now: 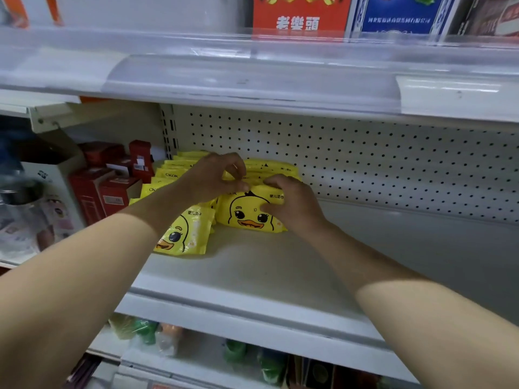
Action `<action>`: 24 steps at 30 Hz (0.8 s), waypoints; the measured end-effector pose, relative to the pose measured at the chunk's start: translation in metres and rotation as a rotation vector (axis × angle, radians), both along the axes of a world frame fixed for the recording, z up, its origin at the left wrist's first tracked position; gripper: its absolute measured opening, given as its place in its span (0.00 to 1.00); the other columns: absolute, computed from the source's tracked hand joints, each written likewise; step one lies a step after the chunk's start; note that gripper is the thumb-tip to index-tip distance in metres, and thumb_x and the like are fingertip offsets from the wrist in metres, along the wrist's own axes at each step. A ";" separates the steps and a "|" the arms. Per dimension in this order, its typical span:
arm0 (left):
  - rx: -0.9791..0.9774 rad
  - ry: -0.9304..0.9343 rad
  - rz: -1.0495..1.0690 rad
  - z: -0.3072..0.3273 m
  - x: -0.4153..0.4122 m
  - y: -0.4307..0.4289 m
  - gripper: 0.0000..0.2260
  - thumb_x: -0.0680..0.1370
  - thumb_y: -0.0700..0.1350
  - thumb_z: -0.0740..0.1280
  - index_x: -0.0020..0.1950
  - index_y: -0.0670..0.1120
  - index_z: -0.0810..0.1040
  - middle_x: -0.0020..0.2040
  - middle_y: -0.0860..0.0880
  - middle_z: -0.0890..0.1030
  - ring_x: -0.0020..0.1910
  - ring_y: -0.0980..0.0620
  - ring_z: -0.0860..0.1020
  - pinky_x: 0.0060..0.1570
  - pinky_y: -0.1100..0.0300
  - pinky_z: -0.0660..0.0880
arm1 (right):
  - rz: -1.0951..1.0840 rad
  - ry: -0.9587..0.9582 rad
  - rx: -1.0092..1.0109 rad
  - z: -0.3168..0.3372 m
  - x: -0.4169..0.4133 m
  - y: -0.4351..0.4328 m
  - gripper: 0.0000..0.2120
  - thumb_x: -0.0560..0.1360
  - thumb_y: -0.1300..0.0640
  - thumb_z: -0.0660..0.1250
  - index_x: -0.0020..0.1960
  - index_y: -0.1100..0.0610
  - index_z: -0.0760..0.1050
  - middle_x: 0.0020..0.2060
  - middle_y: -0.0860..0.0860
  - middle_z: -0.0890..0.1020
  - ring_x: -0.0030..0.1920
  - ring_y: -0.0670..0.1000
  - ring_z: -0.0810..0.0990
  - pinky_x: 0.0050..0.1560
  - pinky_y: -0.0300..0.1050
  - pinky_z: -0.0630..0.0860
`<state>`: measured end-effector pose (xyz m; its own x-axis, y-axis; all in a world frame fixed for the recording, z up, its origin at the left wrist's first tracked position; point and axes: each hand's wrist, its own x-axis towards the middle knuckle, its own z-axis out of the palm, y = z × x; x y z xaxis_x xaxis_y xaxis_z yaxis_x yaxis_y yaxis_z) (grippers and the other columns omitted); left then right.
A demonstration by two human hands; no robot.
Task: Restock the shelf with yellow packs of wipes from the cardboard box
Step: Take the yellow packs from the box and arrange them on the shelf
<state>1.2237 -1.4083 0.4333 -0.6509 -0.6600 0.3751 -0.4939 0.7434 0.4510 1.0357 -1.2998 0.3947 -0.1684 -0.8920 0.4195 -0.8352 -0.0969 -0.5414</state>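
We've got the front duck pack [247, 213] standing upright ahead of the yellow packs [171, 171], by the shelf [252, 276] back-left corner. Right hand [293, 203] grips it, fingers curled over its top. Left hand [212, 178] pinches the yellow packs' top edge. Red boxes [109, 189] are just left.

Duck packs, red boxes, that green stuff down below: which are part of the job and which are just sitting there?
Part of the job: yellow duck packs, the shelf under them, left hand, right hand.
Just sitting there: red boxes, orange box and blue box above, blurry green stuff below.
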 end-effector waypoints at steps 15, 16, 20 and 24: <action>0.022 -0.032 0.097 -0.013 0.003 0.002 0.13 0.74 0.51 0.73 0.58 0.53 0.81 0.52 0.55 0.79 0.63 0.53 0.66 0.61 0.55 0.65 | -0.064 -0.273 -0.148 -0.014 -0.019 0.018 0.10 0.71 0.57 0.76 0.48 0.49 0.77 0.43 0.45 0.81 0.44 0.48 0.79 0.48 0.47 0.78; 0.041 -0.024 0.111 -0.012 0.004 0.005 0.13 0.74 0.50 0.74 0.57 0.52 0.81 0.53 0.54 0.76 0.62 0.55 0.63 0.59 0.57 0.63 | -0.046 -0.315 -0.151 -0.013 -0.019 0.021 0.10 0.71 0.58 0.76 0.47 0.50 0.77 0.41 0.44 0.80 0.43 0.47 0.79 0.48 0.44 0.77; 0.144 0.006 0.085 -0.008 0.007 0.011 0.12 0.72 0.49 0.75 0.54 0.50 0.81 0.54 0.53 0.78 0.58 0.51 0.75 0.50 0.56 0.73 | 0.032 -0.377 -0.152 -0.012 -0.018 0.026 0.12 0.72 0.61 0.75 0.45 0.47 0.76 0.41 0.41 0.80 0.42 0.41 0.78 0.46 0.36 0.74; 0.250 0.045 0.116 -0.010 0.011 0.013 0.10 0.74 0.46 0.74 0.52 0.53 0.77 0.56 0.52 0.80 0.49 0.51 0.79 0.38 0.61 0.75 | 0.063 -0.409 -0.147 -0.013 -0.018 0.025 0.13 0.72 0.62 0.74 0.44 0.45 0.75 0.42 0.40 0.80 0.42 0.39 0.78 0.46 0.33 0.73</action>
